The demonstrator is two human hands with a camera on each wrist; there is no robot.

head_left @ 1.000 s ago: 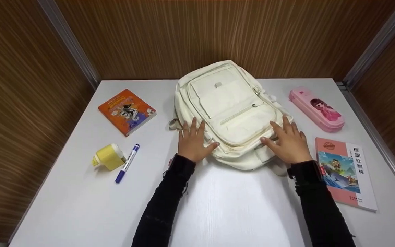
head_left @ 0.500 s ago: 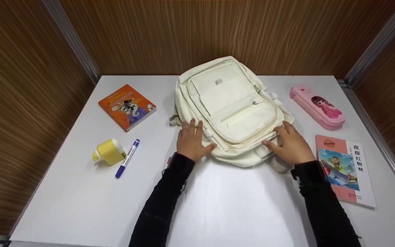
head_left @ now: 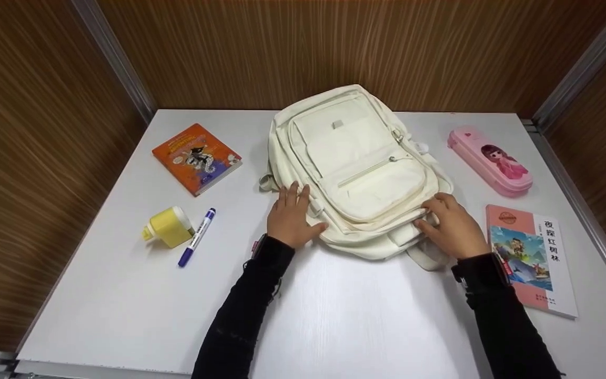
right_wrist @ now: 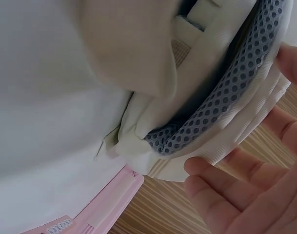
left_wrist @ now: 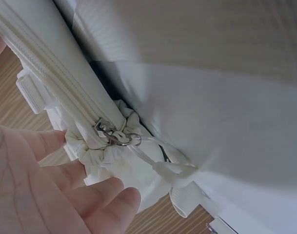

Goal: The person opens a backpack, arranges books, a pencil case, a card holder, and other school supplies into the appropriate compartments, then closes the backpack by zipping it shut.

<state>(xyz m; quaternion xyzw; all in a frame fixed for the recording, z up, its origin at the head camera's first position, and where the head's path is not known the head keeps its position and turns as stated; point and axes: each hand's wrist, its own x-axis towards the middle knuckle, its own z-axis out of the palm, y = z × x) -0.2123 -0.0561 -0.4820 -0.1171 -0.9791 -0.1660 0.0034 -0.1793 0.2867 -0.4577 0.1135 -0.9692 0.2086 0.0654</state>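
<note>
A cream backpack (head_left: pixel 366 158) lies flat on the white table, front side up. My left hand (head_left: pixel 288 218) rests against its lower left side with fingers fairly straight. In the left wrist view these fingers (left_wrist: pixel 104 195) touch the gathered side pocket (left_wrist: pixel 97 153), close to a metal zipper pull (left_wrist: pixel 114 134). At the bag's lower right corner, my right hand (head_left: pixel 453 223) holds the edge between curled fingers and thumb. The right wrist view shows the thumb on one side of this cream edge, beside grey mesh lining (right_wrist: pixel 211 112), and the fingers (right_wrist: pixel 226 183) along the other.
An orange book (head_left: pixel 196 158), a yellow bottle (head_left: pixel 169 227) and a purple-capped marker (head_left: pixel 197 238) lie on the left of the table (head_left: pixel 113 305). To the right are a pink pencil case (head_left: pixel 490 160) and a pink-and-white book (head_left: pixel 532 260). Wood-patterned panels (head_left: pixel 313 47) enclose the table.
The right hand has moved slightly toward the right and nearer me, its fingers going from spread flat to curled on the bag's corner. The left hand shifts slightly; the head view tilts a little.
</note>
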